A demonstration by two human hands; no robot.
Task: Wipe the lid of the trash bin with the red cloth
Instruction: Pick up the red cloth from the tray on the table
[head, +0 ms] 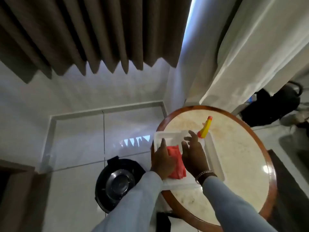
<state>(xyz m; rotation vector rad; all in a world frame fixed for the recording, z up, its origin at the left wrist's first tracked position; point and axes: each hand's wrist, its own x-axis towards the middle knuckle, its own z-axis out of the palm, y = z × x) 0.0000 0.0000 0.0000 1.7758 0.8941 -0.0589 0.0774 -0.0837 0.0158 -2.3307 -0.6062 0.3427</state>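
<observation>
The red cloth (176, 162) lies folded in a white tray (214, 156) on a round table. My left hand (163, 160) rests on the cloth's left edge with the fingers curled against it. My right hand (194, 154) hovers over the tray just right of the cloth, fingers spread, holding nothing. The black trash bin (117, 183) stands on the floor left of the table, its round glossy lid facing up, partly hidden by my left sleeve.
A yellow spray bottle (205, 127) with an orange tip stands at the tray's far corner. The round table (240, 154) has a wooden rim. Brown curtains hang at the back, white drapes at right, a black bag (274, 106) on the floor beyond.
</observation>
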